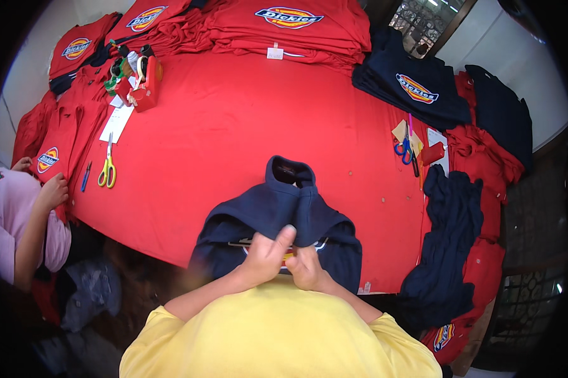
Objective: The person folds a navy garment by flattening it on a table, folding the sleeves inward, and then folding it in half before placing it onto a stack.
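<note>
A navy T-shirt (246, 205) with a colourful chest print lies at the table's near edge, its round neckband standing up toward the far side. My left hand (263, 254) is closed on the shirt's front, thumb on top and pointing away from me. Close beside it, my right hand (305, 267) also has its fingers closed on the cloth. Between the two hands the fabric is drawn into a fold. Part of the print shows around and behind my hands; my fingertips are hidden by the cloth.
The table bears red cloth (233, 113). Red shirt stacks (290, 44) line the far side; navy shirts (416, 82) sit far right. Yellow-handled scissors (108, 170), a red box of tools (146, 88) and blue scissors (404, 151) lie about. Someone's hands (54, 190) hold a red shirt at left.
</note>
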